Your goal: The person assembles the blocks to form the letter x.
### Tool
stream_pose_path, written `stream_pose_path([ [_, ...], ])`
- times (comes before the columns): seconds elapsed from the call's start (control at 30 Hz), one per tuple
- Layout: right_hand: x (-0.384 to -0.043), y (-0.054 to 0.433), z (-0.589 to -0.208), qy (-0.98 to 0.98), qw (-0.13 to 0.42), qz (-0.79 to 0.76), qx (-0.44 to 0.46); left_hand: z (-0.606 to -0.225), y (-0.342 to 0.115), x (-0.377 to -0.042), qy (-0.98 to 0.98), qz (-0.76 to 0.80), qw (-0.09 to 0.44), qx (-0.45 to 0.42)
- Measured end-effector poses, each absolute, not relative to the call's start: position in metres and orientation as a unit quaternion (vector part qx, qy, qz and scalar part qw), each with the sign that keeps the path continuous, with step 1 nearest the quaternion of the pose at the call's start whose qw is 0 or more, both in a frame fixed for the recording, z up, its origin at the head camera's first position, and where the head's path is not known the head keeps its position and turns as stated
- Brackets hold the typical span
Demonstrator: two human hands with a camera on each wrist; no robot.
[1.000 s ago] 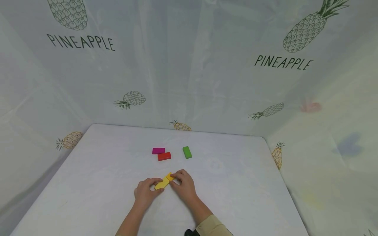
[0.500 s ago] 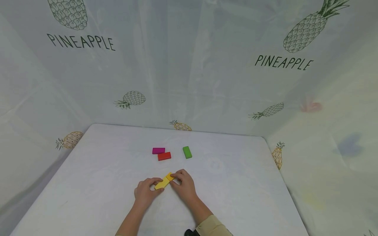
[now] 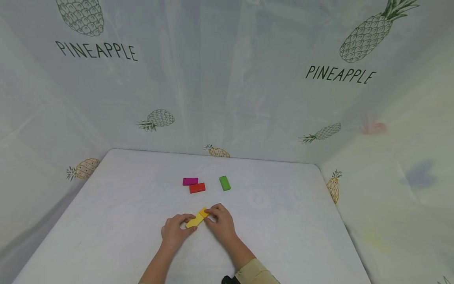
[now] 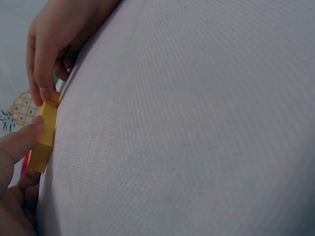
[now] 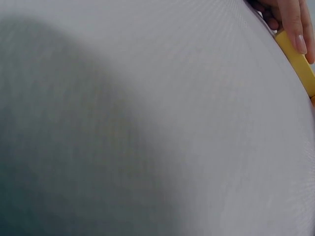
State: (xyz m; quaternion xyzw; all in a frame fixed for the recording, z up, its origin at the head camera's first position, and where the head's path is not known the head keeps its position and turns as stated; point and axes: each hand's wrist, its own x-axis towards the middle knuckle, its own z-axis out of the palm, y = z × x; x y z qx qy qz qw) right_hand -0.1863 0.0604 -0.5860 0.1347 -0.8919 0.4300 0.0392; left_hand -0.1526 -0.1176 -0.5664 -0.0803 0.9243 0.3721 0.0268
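Observation:
A yellow block (image 3: 194, 221) lies on the white table, its far end meeting an orange-yellow block (image 3: 203, 212) in one slanting line. My left hand (image 3: 174, 233) grips the yellow block between thumb and fingers. On the other side, my right hand (image 3: 222, 226) pinches the orange-yellow block, its fingertips covering part of it. The left wrist view shows both hands at the joined blocks, the yellow block (image 4: 43, 140) under a left fingertip. In the right wrist view only the left fingers on the yellow block (image 5: 297, 63) appear, at the upper right.
Beyond the hands, a magenta block (image 3: 190, 181) and a red block (image 3: 197, 188) lie touching at a corner. A green block (image 3: 225, 183) lies to their right. A pineapple-printed cloth (image 3: 227, 79) hangs behind the table (image 3: 283, 221).

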Motion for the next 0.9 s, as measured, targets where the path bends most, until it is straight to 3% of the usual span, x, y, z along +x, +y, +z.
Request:
stream_pose_path([
  [0.9, -0.1870, 0.0601, -0.5874, -0.894, 0.038, 0.427, 0.134, -0.5646, -0.1176, -0.1521, 0.923, 0.376, 0.028, -0.082],
])
